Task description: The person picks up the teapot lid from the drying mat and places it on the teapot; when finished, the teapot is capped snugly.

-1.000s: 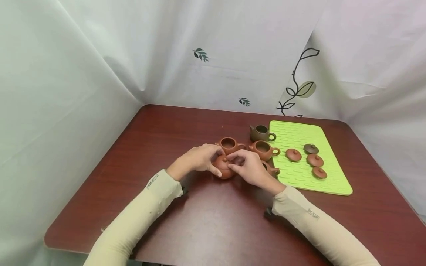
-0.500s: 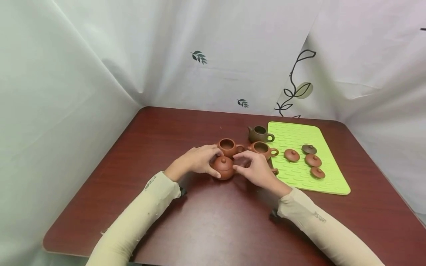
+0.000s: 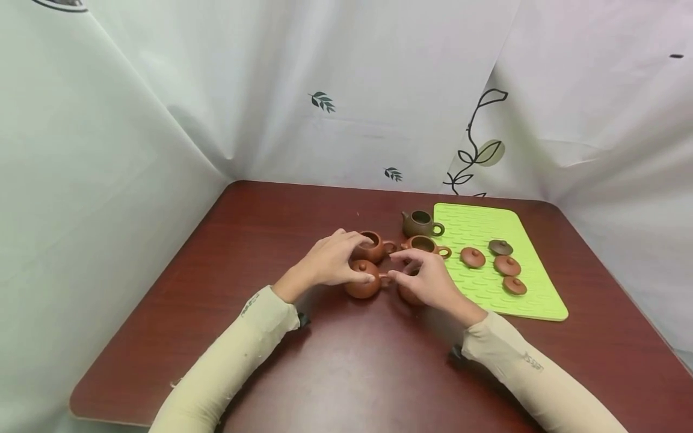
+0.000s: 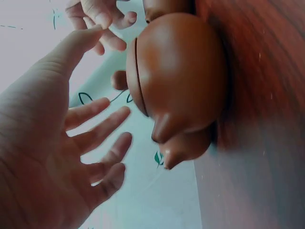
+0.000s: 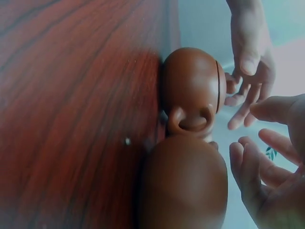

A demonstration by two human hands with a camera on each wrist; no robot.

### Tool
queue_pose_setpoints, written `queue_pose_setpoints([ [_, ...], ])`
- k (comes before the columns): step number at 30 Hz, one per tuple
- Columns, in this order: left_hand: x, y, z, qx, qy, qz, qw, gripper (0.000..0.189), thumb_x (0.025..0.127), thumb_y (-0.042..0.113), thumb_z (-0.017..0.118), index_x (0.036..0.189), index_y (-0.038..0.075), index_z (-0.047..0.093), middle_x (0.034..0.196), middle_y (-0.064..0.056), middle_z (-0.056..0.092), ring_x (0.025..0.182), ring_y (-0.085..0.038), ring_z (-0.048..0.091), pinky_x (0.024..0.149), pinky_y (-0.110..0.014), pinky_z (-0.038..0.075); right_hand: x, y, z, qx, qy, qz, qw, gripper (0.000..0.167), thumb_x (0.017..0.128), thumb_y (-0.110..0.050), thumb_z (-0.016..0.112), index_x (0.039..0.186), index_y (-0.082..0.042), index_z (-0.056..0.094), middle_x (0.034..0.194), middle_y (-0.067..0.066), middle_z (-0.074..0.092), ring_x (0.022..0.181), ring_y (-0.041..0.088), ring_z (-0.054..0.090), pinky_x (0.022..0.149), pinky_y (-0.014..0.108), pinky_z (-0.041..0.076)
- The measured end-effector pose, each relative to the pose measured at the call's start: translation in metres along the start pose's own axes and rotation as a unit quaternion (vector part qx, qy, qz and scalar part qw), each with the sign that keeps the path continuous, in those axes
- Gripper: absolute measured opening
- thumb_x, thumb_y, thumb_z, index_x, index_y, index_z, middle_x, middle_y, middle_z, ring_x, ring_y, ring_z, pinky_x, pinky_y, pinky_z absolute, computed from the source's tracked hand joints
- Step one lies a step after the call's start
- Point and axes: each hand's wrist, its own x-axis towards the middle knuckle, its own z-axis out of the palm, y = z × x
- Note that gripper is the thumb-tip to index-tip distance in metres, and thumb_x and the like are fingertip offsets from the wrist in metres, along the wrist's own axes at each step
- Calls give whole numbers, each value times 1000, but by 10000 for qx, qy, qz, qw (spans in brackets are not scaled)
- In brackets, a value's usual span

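A reddish-brown clay teapot stands upright with its knobbed lid on. My left hand hovers above it, fingers loosely spread; the left wrist view has them apart from the teapot. To the right, my right hand is held with relaxed fingers and nothing between them. Below that hand is another reddish-brown teapot, largely hidden in the head view. Its rounded body fills the front of the right wrist view. Two lidless reddish-brown teapots, one on the left and one on the right, stand behind.
At the back, a dark brown lidless teapot stands beside a lime-green ridged mat. Several loose lids rest on the mat, including a dark one and a reddish-brown one. White curtains surround the dark red table.
My right hand has let go of the lid's side and drawn off to the right. My left hand has come away from the teapot's body and lifted above it.
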Motion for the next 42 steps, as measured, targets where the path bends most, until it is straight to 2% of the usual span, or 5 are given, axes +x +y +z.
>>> queue_pose_setpoints([
  [4, 4, 8, 4, 43, 496, 182, 9986, 60, 79, 54, 74, 127, 20, 63, 127, 5, 63, 101, -15, 53, 82, -36, 48, -1, 1, -9, 36, 77, -6, 10000, 29, 82, -7, 81, 110, -4, 75, 96, 15, 73, 68, 13, 67, 61, 26, 52],
  [8, 6, 17, 7, 33, 665, 227, 9975, 60, 79, 57, 73, 125, 19, 66, 126, 5, 64, 101, -17, 54, 82, -37, 47, -4, 2, -17, 134, 91, 122, 9998, 28, 82, -8, 81, 109, -6, 75, 99, 13, 74, 70, 14, 68, 60, 26, 53],
  [21, 17, 36, 14, 250, 292, 294, 9988, 63, 79, 69, 68, 126, 26, 67, 118, 9, 67, 114, -17, 54, 82, -37, 42, -17, 6, -41, -335, 354, 442, 9978, 26, 83, -17, 82, 106, -7, 75, 80, 2, 70, 68, 15, 64, 54, 26, 48],
  [28, 25, 48, 18, 312, 70, 364, 9988, 68, 79, 71, 67, 128, 24, 67, 126, 9, 65, 111, -17, 57, 88, -41, 43, -24, 13, -49, -472, 506, 152, 9975, 23, 82, -12, 82, 104, -6, 76, 99, 8, 74, 68, 16, 67, 56, 26, 51],
  [42, 39, 60, 27, 574, -208, 414, 9973, 66, 74, 73, 70, 124, 29, 68, 119, 13, 67, 112, -10, 59, 80, -36, 48, -42, 22, -65, -557, 512, 640, 9951, 24, 85, -14, 80, 107, -6, 76, 97, 12, 73, 69, 11, 67, 50, 26, 48],
])
